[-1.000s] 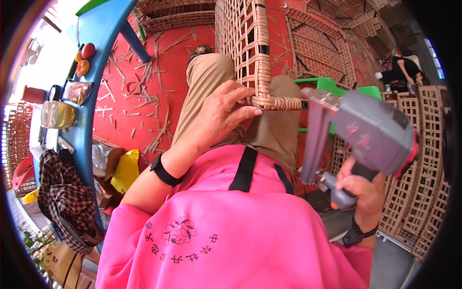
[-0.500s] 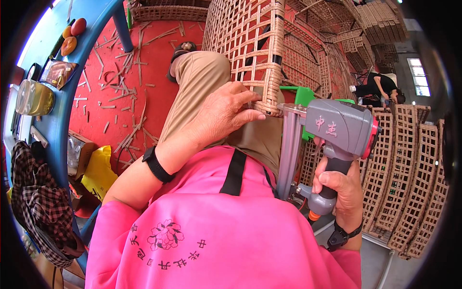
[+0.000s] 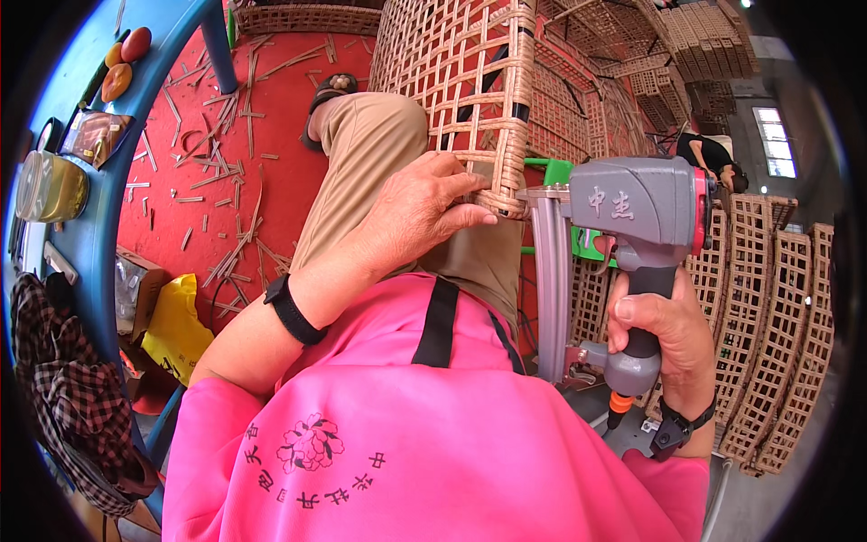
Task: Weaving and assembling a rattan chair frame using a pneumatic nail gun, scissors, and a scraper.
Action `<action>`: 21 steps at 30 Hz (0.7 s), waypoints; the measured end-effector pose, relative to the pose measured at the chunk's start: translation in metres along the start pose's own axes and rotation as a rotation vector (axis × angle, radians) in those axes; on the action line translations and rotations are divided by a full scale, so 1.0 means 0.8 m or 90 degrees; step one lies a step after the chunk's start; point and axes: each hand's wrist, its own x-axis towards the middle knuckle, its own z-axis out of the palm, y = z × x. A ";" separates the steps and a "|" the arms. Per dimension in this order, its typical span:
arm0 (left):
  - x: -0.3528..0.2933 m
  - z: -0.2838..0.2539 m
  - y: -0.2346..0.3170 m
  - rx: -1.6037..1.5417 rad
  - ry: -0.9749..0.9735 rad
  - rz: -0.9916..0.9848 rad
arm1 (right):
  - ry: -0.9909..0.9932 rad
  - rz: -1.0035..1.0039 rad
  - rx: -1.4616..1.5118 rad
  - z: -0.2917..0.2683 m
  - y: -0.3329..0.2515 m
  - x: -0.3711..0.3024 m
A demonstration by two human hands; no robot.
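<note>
A woven, open-lattice rattan-like panel (image 3: 452, 63) on a dark frame extends away from my lap. Its near corner is pinched by my left hand (image 3: 424, 203), thumb and fingers closed on the wrapped edge. In my right hand (image 3: 664, 321) is a grey pneumatic nail gun (image 3: 632, 212), my fingers wrapped round its black handle. The gun's nose points left and lies right by the panel's corner; whether it touches cannot be made out. An orange fitting with a black tip shows beneath the handle.
To the left, a blue table (image 3: 99, 226) carries a jar (image 3: 52, 185) and fruit. Cane scraps litter the red floor (image 3: 163, 230). Woven panels (image 3: 768, 334) stand stacked at right. A green stool-like piece (image 3: 558, 172) is behind the gun. Another person (image 3: 709, 158) bends at far right.
The nail gun has tilted and its handle has swung right, with my right hand and wrist moving right too. My left hand keeps its hold on the corner. The view shifts slightly.
</note>
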 end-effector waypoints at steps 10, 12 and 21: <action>-0.001 0.000 -0.002 -0.029 -0.012 -0.021 | 0.071 0.016 -0.007 0.035 -0.008 -0.010; -0.001 0.001 -0.004 -0.042 -0.004 -0.017 | 0.075 0.018 -0.005 0.040 -0.007 -0.011; -0.007 0.003 -0.008 -0.020 0.013 -0.010 | 0.059 0.000 0.005 0.055 -0.008 -0.013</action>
